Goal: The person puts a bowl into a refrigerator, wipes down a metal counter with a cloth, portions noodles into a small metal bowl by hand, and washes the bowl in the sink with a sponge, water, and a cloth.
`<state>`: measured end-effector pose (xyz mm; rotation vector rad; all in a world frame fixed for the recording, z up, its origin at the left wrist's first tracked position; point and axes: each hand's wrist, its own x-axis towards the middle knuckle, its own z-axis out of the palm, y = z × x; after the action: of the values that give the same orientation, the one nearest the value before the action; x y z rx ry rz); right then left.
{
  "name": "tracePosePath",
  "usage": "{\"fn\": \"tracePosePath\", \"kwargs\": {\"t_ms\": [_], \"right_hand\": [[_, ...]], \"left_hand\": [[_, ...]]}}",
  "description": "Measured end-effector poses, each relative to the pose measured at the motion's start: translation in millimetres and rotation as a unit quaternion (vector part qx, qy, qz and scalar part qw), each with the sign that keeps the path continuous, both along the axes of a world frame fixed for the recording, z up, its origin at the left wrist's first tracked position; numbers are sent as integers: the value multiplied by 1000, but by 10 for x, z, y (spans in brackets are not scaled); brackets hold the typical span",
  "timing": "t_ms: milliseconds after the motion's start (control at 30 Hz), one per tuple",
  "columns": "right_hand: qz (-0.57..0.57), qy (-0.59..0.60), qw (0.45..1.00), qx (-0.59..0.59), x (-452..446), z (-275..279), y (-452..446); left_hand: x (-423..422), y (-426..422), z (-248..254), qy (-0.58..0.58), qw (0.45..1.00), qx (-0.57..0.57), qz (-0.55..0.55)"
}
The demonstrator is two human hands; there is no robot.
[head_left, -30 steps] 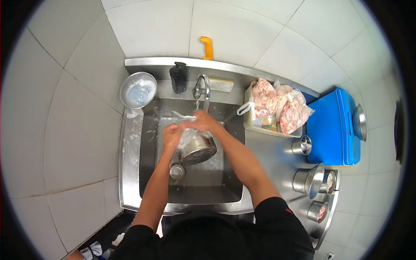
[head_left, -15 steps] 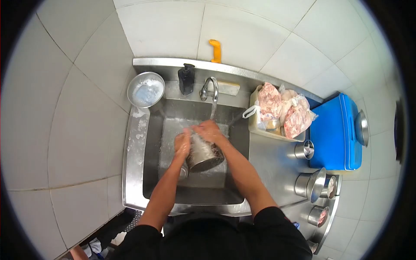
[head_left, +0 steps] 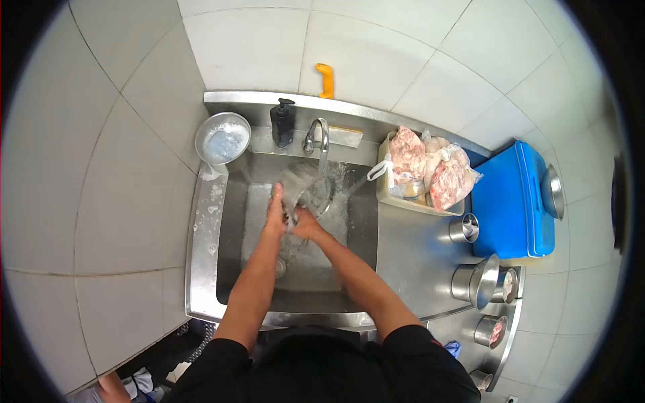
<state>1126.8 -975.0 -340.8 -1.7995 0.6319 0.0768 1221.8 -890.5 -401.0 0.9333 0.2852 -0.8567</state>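
Note:
Over the steel sink [head_left: 295, 300], my left hand [head_left: 275, 213] grips the left side of a metal pot [head_left: 299, 185]. My right hand [head_left: 306, 224] holds the same pot from below on the right. The pot is tilted under the faucet [head_left: 323, 138], and running water splashes off it to the right. Its outline is smeared by motion and spray. A small round metal piece [head_left: 280, 267] is on the sink floor, partly behind my left forearm.
A bowl of suds [head_left: 223, 138] and black pump bottle [head_left: 283, 123] stand behind the sink. Rightward are a bin [head_left: 421, 207] of bagged meat, a blue cooler [head_left: 510, 201] and several metal containers [head_left: 464, 229]. A person's arm [head_left: 113, 387] shows at the lower left.
The pot has moved up under the faucet and turned. Both hands have shifted from its upper edge to its lower and left sides. Water now sprays off it.

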Motion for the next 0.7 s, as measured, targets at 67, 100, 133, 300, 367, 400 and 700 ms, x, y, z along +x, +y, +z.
{"fn": "tracePosePath", "kwargs": {"t_ms": [67, 100, 133, 300, 367, 400, 700], "right_hand": [[177, -69, 871, -453, 22, -681, -131], [177, -70, 872, -450, 126, -417, -123], [59, -65, 993, -85, 282, 159, -124], [240, -279, 782, -503, -75, -513, -13], [230, -170, 761, -583, 20, -37, -43], [115, -64, 973, -191, 180, 543, -42], [73, 14, 980, 186, 244, 210, -12]], "left_hand": [[-126, 93, 420, 41, 999, 10, 7], [-176, 144, 612, 80, 997, 21, 13], [-258, 162, 635, 75, 997, 8, 30], [-177, 279, 171, 18, 993, -117, -22], [-178, 339, 638, 98, 995, 17, 20], [-156, 361, 489, 54, 997, -55, 9], [-263, 411, 403, 51, 998, -32, -21]]}}
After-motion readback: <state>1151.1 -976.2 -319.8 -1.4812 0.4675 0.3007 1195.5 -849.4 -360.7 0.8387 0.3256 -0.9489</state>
